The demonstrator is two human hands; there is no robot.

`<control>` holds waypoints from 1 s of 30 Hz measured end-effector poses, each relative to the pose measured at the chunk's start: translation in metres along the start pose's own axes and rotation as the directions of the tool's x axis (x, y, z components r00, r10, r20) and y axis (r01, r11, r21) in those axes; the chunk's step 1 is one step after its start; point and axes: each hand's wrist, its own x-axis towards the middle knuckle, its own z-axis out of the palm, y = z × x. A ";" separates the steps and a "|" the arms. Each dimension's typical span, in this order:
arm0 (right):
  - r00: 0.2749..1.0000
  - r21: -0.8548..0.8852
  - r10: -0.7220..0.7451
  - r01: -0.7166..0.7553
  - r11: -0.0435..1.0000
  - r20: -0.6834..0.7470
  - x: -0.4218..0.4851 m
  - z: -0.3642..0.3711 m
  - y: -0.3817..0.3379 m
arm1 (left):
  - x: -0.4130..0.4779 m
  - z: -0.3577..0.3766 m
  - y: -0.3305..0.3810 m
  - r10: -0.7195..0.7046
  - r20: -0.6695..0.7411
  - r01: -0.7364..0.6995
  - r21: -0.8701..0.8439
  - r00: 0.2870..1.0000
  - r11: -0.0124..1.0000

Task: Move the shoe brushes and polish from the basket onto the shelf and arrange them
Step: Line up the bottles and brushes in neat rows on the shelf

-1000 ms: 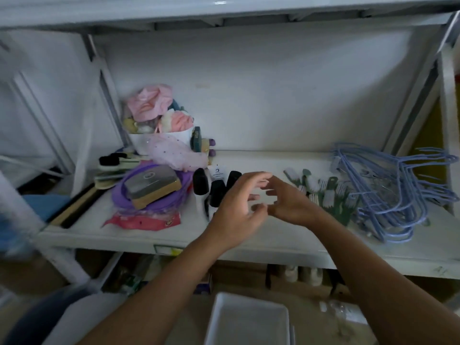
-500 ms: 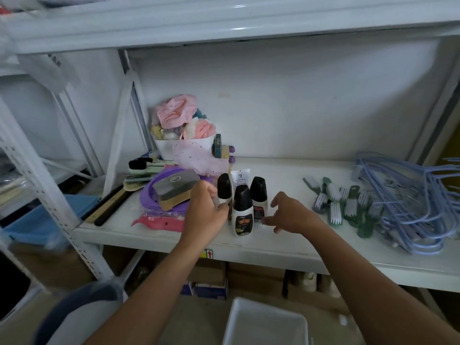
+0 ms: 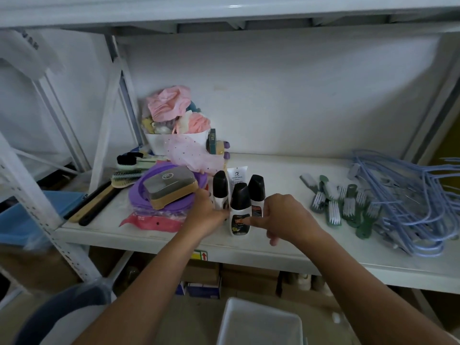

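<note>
Three white polish bottles with black caps stand together on the white shelf. One is at the left, one in front and one at the right, with a white tube behind them. My left hand grips the base of the left bottle. My right hand touches the front bottle's label with its index fingertip, the other fingers loosely bent. Shoe brushes lie at the shelf's far left. A white basket sits below on the floor; I see nothing in the part that shows.
A grey-and-tan polish sponge lies on purple rings over a red packet. A white tub of pink cloths stands behind. Several green scrub brushes and a heap of blue hangers fill the right side. Black and tan sticks lie left.
My hands parted from mid-air and came down to the bottles. The left hand closed round the left bottle's base, and the right index finger reached the front bottle. The view steadied.
</note>
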 end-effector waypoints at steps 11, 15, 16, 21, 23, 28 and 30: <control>0.995 0.389 -0.062 0.090 0.917 -0.082 0.033 0.019 0.019 | -0.019 0.000 -0.021 -0.196 0.154 0.132 0.349 0.968 0.928; 0.991 0.397 -0.088 0.123 0.910 -0.104 0.036 0.023 0.019 | -0.023 0.013 -0.019 -0.093 0.137 0.047 0.311 0.986 0.949; 0.991 0.398 -0.090 0.121 0.909 -0.097 0.036 0.022 0.020 | -0.024 0.018 -0.018 -0.058 0.136 0.013 0.313 0.989 0.950; 0.994 0.361 -0.038 0.072 0.930 -0.101 0.032 0.013 0.038 | -0.020 0.054 -0.012 0.095 0.042 -0.104 0.362 0.995 0.926; 0.993 0.337 0.007 0.032 0.941 -0.114 0.031 0.008 0.052 | -0.016 0.073 -0.008 0.106 0.025 -0.108 0.350 0.994 0.931; 0.977 0.323 0.119 -0.057 0.945 -0.175 0.024 -0.004 0.087 | -0.004 0.125 0.005 0.117 0.021 -0.118 0.314 0.993 0.942; 0.969 0.318 0.148 -0.079 0.945 -0.198 0.019 -0.008 0.098 | 0.000 0.143 0.008 0.130 0.040 -0.136 0.307 0.991 0.942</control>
